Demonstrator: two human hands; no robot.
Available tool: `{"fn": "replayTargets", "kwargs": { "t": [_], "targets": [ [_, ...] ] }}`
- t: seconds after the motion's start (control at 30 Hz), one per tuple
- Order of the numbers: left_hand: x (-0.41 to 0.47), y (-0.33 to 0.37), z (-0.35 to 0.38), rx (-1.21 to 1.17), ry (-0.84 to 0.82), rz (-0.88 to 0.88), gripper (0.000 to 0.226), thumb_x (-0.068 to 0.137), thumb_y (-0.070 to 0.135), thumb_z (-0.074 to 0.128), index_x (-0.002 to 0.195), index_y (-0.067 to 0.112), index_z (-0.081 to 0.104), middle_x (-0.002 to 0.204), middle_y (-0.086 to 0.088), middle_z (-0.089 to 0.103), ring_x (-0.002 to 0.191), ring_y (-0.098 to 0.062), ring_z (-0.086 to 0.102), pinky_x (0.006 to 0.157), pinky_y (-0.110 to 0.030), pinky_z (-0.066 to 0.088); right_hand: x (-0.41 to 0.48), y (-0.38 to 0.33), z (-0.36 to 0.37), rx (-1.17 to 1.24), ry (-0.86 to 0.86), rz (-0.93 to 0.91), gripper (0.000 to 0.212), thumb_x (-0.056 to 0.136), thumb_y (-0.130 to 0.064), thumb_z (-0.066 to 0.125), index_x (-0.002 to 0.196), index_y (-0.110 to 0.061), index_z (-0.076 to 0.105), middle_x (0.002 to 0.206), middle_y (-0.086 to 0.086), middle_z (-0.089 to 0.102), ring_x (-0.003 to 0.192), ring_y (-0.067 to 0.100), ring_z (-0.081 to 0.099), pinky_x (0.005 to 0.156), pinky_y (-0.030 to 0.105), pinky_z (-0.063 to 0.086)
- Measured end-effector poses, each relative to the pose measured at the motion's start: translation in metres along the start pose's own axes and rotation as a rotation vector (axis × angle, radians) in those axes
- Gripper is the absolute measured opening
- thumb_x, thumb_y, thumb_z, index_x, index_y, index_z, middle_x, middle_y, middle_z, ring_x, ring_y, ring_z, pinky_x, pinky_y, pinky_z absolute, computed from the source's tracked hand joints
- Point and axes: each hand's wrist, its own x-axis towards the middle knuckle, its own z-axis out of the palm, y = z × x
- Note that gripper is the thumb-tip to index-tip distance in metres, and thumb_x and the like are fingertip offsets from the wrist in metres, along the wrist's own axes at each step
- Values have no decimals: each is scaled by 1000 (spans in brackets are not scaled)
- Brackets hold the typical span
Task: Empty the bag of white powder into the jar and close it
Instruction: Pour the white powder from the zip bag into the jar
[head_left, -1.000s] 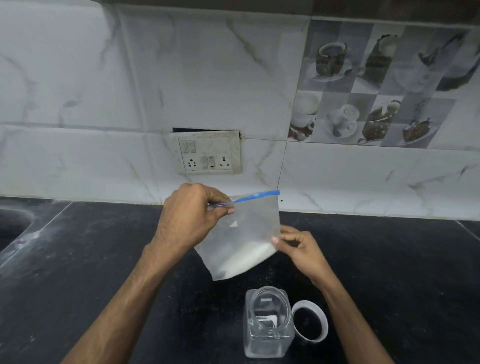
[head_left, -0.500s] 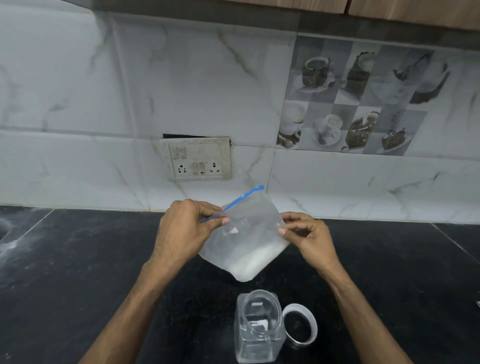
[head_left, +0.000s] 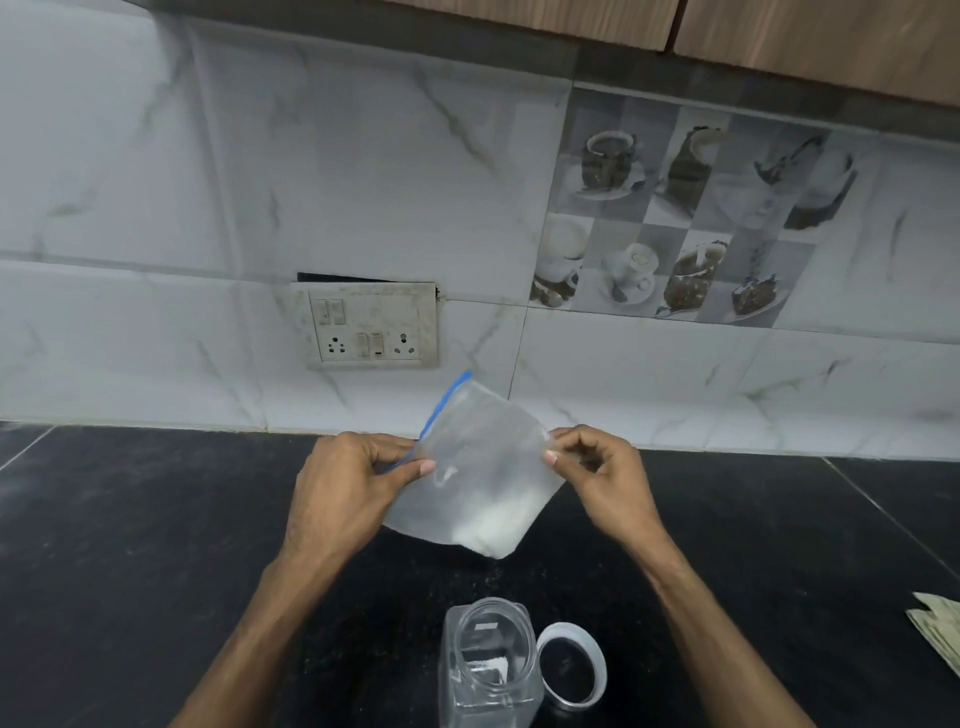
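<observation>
I hold a clear plastic zip bag (head_left: 480, 467) with a blue seal strip above the black counter. White powder sits in its lower right corner. My left hand (head_left: 348, 486) pinches the bag's left side at the blue strip. My right hand (head_left: 597, 470) pinches its right edge. Below the bag stands a clear square jar (head_left: 488, 670), open at the top, with a trace of white inside. Its white-rimmed round lid (head_left: 571, 665) lies flat on the counter just right of the jar.
The black stone counter (head_left: 156, 571) runs to a white marble-tile wall with a switch and socket plate (head_left: 371, 325). Folded paper (head_left: 940, 629) lies at the right edge. Wooden cabinets hang overhead.
The bag has rotated so its blue strip now slants up steeply. My right hand has risen along the bag's right edge. The view has tilted upward.
</observation>
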Motion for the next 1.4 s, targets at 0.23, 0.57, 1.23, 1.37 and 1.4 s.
{"fn": "replayTargets", "kwargs": {
  "t": [0.23, 0.57, 1.23, 1.37, 1.4],
  "targets": [
    [2, -7, 5, -66, 35, -33, 26, 72, 35, 82, 80, 55, 68, 79, 30, 72, 77, -2, 72, 76, -42, 59, 1, 3, 0, 2, 34, 3, 7, 91, -12, 72, 86, -16, 73, 86, -5, 75, 83, 8, 69, 77, 21, 52],
    [5, -14, 9, -95, 55, -25, 27, 72, 30, 83, 79, 51, 69, 82, 19, 76, 80, -3, 73, 79, -43, 61, -4, -1, 2, 45, 68, 48, 12, 90, -10, 73, 84, -20, 74, 81, -6, 76, 76, 7, 71, 56, 20, 53],
    [-22, -14, 50, -341, -165, 41, 15, 77, 14, 80, 86, 25, 80, 86, 24, 75, 88, 3, 73, 72, -11, 57, -39, -5, -57, -43, 124, 204, 14, 100, -20, 59, 90, -14, 68, 86, -5, 70, 79, 8, 70, 79, 34, 64],
    [-31, -13, 62, -377, -186, 30, 16, 77, 9, 79, 88, 22, 80, 87, 25, 75, 89, 2, 73, 72, -13, 58, -52, -6, -73, 6, 181, 235, 14, 87, -11, 76, 99, -15, 68, 89, 1, 79, 83, 15, 77, 80, 30, 61],
    [-33, -12, 64, -383, -180, 27, 17, 77, 8, 79, 88, 21, 80, 86, 25, 75, 88, 2, 73, 72, -13, 58, -55, -7, -76, 12, 196, 249, 24, 83, -7, 79, 101, -16, 67, 90, 4, 79, 83, 18, 77, 80, 29, 60]
  ]
}}
